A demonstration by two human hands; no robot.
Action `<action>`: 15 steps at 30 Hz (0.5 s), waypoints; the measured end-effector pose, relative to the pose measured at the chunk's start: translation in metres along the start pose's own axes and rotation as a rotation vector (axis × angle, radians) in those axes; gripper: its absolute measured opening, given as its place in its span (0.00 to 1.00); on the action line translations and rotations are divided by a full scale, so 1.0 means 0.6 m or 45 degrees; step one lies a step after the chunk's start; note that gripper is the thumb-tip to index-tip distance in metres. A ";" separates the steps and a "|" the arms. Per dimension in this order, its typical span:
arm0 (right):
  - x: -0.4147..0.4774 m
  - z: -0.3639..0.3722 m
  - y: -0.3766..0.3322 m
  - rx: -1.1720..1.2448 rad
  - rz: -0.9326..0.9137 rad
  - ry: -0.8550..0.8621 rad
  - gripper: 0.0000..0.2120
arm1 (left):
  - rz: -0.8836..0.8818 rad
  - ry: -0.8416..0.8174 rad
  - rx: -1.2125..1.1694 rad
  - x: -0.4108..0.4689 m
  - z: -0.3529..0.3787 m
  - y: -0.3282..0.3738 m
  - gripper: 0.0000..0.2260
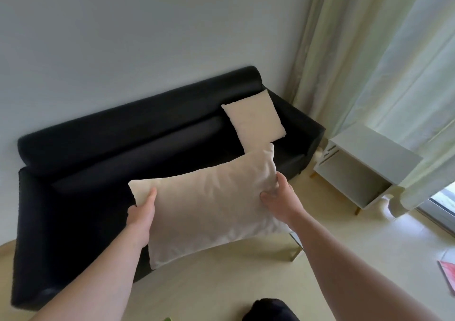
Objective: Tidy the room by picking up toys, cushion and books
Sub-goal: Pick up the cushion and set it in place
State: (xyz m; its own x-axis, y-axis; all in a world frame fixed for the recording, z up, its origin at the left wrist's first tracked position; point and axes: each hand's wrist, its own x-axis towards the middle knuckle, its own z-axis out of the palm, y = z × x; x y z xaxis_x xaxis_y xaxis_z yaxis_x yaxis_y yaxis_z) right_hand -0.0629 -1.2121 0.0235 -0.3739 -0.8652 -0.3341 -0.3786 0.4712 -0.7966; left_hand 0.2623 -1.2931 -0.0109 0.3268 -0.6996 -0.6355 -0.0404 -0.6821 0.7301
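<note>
I hold a cream cushion (211, 205) in the air in front of a black sofa (103, 153). My left hand (141, 212) grips its left edge, thumb on the front face. My right hand (280, 198) grips its right edge, with the fabric bunched under the thumb. A second cream cushion (254, 118) leans against the sofa's backrest at the right end. A pink book (449, 275) lies on the floor at the right edge of view.
A white open-fronted side cabinet (364, 165) stands right of the sofa, with pale curtains (384, 62) behind it. A thin gold table leg (295, 251) shows just below the held cushion. The floor is light beige. A dark shape (270, 311) sits at the bottom edge.
</note>
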 end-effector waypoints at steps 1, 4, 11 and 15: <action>0.030 0.007 -0.011 -0.028 0.030 -0.007 0.33 | -0.010 0.007 0.010 0.025 0.011 0.017 0.41; 0.116 0.022 -0.033 -0.076 0.087 -0.037 0.33 | -0.077 0.006 0.009 0.090 0.039 0.054 0.41; 0.360 0.045 -0.088 -0.065 0.192 -0.162 0.34 | -0.257 0.078 -0.077 0.236 0.125 0.159 0.40; 0.476 0.052 -0.124 -0.103 0.240 -0.241 0.35 | -0.283 0.148 -0.098 0.294 0.169 0.214 0.39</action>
State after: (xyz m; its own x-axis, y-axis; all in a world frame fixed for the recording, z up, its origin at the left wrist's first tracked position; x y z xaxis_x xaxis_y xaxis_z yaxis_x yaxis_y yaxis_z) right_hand -0.1150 -1.4998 -0.0286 -0.2821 -0.7741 -0.5667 -0.3864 0.6324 -0.6714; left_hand 0.2191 -1.5259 -0.0547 0.4261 -0.5023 -0.7524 0.1152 -0.7948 0.5959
